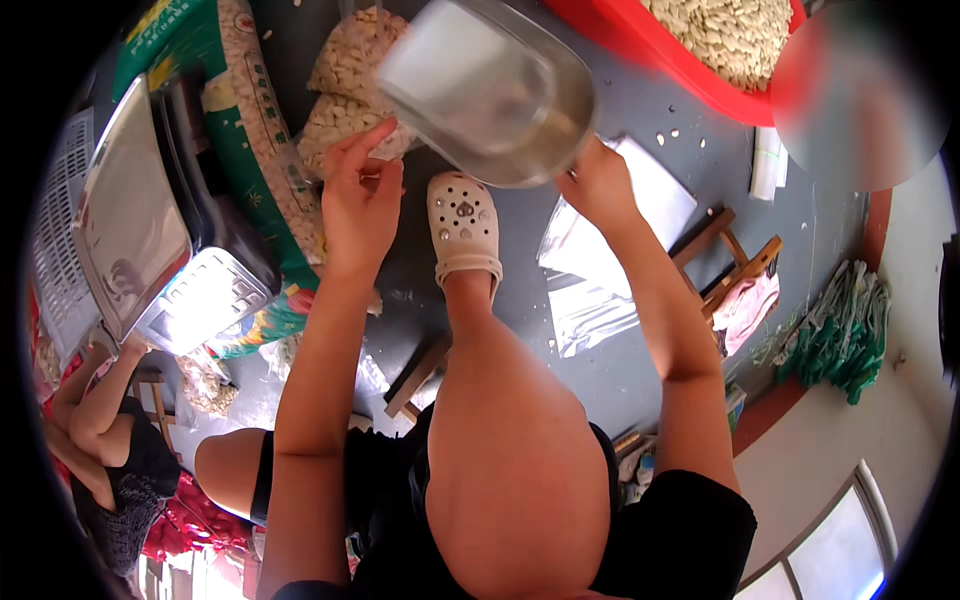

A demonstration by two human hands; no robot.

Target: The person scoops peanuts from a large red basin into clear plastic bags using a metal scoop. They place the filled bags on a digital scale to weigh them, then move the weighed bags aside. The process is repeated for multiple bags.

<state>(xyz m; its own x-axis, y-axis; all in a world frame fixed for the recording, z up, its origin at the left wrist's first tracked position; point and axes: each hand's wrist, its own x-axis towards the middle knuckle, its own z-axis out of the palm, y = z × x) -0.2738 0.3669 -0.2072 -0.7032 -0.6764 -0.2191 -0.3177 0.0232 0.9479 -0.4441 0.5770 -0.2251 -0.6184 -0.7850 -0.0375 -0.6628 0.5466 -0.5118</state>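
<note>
My right hand (pixel 597 185) grips a large metal scoop (pixel 490 85) by its near end; the scoop is raised and blurred, tilted toward the left. My left hand (pixel 362 200) pinches the mouth of a clear plastic bag (pixel 345 90) filled with pale seeds, just below the scoop's lip. The bag rests against a green printed sack (pixel 250 150). My bent leg and a white clog (pixel 463 228) are between my two arms on the dark floor.
A red tub (pixel 660 55) heaped with pale seeds stands at the top right. An electronic scale (pixel 150 230) sits at the left. Empty clear bags (pixel 590 270) lie on the floor, with a wooden stool (pixel 735 265) beside them. Another person (pixel 100 430) crouches at the lower left.
</note>
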